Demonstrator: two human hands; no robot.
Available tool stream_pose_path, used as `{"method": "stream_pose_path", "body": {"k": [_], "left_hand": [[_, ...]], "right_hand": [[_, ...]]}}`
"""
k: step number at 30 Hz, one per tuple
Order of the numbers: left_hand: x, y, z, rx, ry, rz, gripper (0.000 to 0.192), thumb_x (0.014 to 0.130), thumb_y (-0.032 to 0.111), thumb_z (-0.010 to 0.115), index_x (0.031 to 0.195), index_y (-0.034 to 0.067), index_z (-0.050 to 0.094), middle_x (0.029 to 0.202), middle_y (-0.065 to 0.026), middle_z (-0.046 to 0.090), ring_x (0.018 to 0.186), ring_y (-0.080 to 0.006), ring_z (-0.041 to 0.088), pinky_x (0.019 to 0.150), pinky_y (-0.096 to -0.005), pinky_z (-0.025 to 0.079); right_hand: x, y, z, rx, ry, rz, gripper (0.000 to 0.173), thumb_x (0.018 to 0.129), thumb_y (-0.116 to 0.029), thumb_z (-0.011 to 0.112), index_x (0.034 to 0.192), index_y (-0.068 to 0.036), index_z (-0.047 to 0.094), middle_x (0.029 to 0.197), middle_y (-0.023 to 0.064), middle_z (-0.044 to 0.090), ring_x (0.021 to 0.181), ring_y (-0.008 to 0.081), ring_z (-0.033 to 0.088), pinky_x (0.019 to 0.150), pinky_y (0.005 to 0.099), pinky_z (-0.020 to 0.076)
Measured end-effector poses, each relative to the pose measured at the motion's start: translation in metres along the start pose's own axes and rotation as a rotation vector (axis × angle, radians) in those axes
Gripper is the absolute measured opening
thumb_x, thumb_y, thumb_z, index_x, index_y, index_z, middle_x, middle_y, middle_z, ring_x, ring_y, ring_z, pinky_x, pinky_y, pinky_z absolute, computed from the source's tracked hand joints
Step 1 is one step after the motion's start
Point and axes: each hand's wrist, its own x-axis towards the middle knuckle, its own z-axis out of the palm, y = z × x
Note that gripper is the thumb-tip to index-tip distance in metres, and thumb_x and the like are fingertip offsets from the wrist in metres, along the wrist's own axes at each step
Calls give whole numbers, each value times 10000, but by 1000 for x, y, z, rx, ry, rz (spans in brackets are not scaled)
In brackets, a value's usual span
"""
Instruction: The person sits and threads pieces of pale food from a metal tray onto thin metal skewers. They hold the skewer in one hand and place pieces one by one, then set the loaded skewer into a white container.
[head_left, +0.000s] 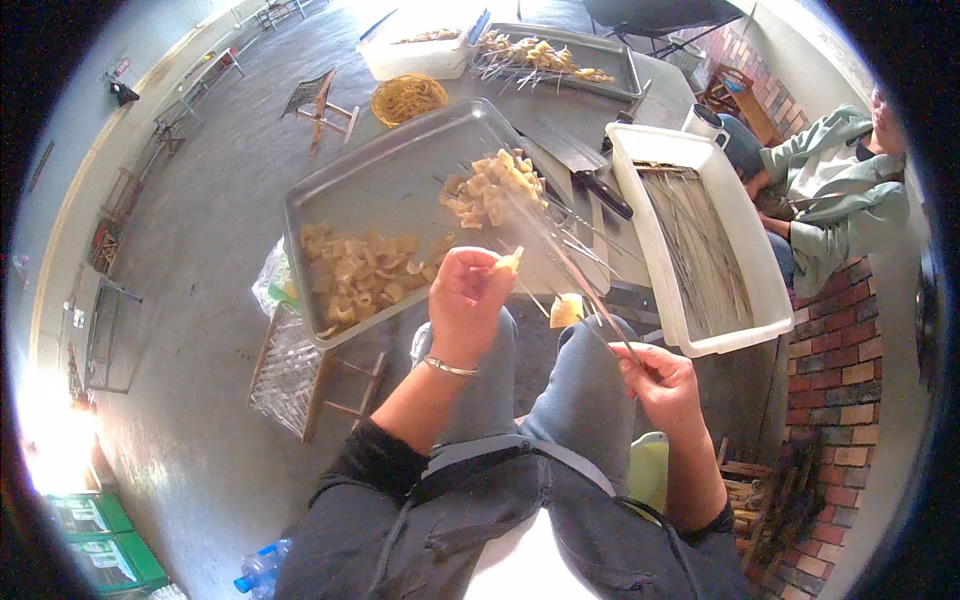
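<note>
My left hand (471, 289) pinches a small pale yellow food piece (510, 260) between thumb and fingers. Thin skewers are held near their lower ends by my right hand (656, 379); a yellow piece (566, 310) is on one, close to its upper end. In front of me a metal tray (390, 169) holds loose pale pieces (360, 274) at its near left and a heap of skewered pieces (495, 187) at its right. To the right, a white plastic bin (769, 319) contains many bare skewers (694, 240).
A cleaver (562, 146) and a black-handled knife (604, 193) lie between tray and bin. Beyond are a basket of rubber bands (409, 99), a white tub (412, 61) and another metal tray (630, 64) with skewered food. A seated person (825, 180) is at right. A woven stool (289, 375) stands left.
</note>
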Motion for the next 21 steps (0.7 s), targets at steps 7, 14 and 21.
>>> {"method": "stream_pose_path", "body": {"k": [7, 14, 21], "left_hand": [[13, 11, -19, -341, -105, -296, 82, 843, 40, 570, 923, 23, 582, 844, -77, 630, 780, -165, 635, 690, -266, 528], [19, 17, -33, -431, -277, -494, 110, 795, 29, 603, 904, 18, 589, 857, -70, 630, 761, -142, 618, 697, -250, 513], [0, 16, -11, -329, -203, -223, 386, 698, 46, 685, 1036, 42, 500, 1016, -78, 547, 886, -169, 577, 805, -308, 485]], "right_hand": [[-2, -3, -11, 1, -80, 30, 199, 841, -22, 587, 1027, -28, 659, 656, -45, 543, 548, 28, 462, 472, 183, 368], [-1, -10, -32, 11, -152, 124, 208, 840, 1, 568, 1026, -19, 656, 668, -40, 556, 560, 27, 470, 491, 179, 376], [1, -4, -24, 55, -66, 83, 199, 844, 5, 565, 1018, -21, 660, 659, -41, 546, 549, 30, 464, 480, 181, 361]]}}
